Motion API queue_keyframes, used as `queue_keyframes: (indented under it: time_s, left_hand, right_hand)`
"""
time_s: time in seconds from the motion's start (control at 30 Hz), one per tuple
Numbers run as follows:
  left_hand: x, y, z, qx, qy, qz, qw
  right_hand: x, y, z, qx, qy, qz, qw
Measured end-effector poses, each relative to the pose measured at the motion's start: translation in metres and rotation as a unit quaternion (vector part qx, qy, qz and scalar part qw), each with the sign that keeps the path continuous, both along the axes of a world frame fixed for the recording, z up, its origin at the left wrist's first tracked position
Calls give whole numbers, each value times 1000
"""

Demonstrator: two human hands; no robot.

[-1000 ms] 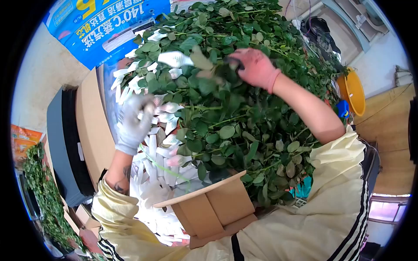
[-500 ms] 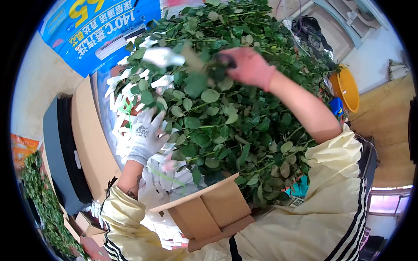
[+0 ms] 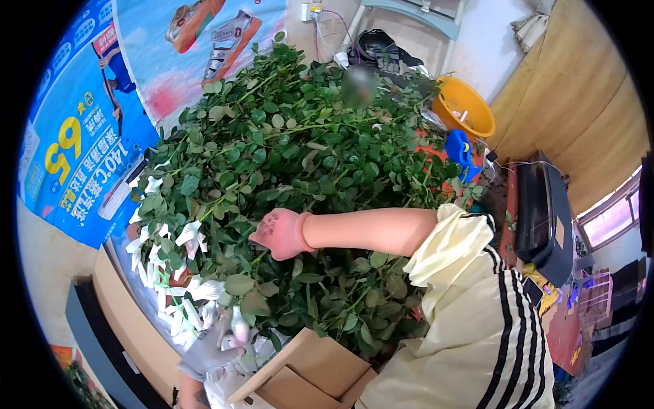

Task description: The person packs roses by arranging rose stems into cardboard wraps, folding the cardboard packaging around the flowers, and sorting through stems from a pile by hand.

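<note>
My right hand (image 3: 281, 233), in a pink glove, is closed over the pile of leafy rose stems (image 3: 327, 157). Its fingertips are partly hidden, and a rose stem seems to run down from them. Below it, a pale pink rose bud (image 3: 240, 327) in a white net sleeve hangs head down among leaves. Beside that bud is my left hand (image 3: 212, 349), in a grey-white glove and slightly blurred. Its thumb and fingers are apart around the bud; firm contact cannot be made out. More netted buds (image 3: 191, 235) line the pile's left edge.
A cardboard box (image 3: 317, 365) stands close in front of me. Along the left are a cardboard panel (image 3: 129, 320) and a dark board (image 3: 102, 347). An orange basin (image 3: 463, 105) and a blue tool (image 3: 461, 153) sit at the far right. Posters (image 3: 88, 157) cover the wall.
My view has turned. My right hand has come down and left from above the pile, bringing the netted rose nearer my left hand. My left hand sits lower in view.
</note>
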State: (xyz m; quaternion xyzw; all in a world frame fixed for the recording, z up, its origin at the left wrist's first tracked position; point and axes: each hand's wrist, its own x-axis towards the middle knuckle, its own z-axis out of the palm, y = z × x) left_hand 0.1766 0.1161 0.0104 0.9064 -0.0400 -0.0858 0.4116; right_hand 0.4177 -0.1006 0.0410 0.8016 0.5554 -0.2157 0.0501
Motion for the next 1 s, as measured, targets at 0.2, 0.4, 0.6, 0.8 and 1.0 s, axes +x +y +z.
queue_keyframes:
  time_s: [0.2,0.4,0.6,0.8,1.0]
  left_hand:
    - [30,38,19,-210,23,114,971]
    - [48,0,-47,138,51,-70,987]
    - [64,-11,-28,217,58,-43,973]
    - [79,-12,-61,217,123,-39,968]
    - [61,-31,-44,202,70,-24,976]
  right_hand:
    - [-37,-10,-64,-39,-37,123,991]
    - [1,40,18,-236,102,140,956]
    - [107,111,43,335,3,-98,937]
    - [141,159,-23,122,-235,-128,956]
    - [140,144,-33,130,-317,-54,938]
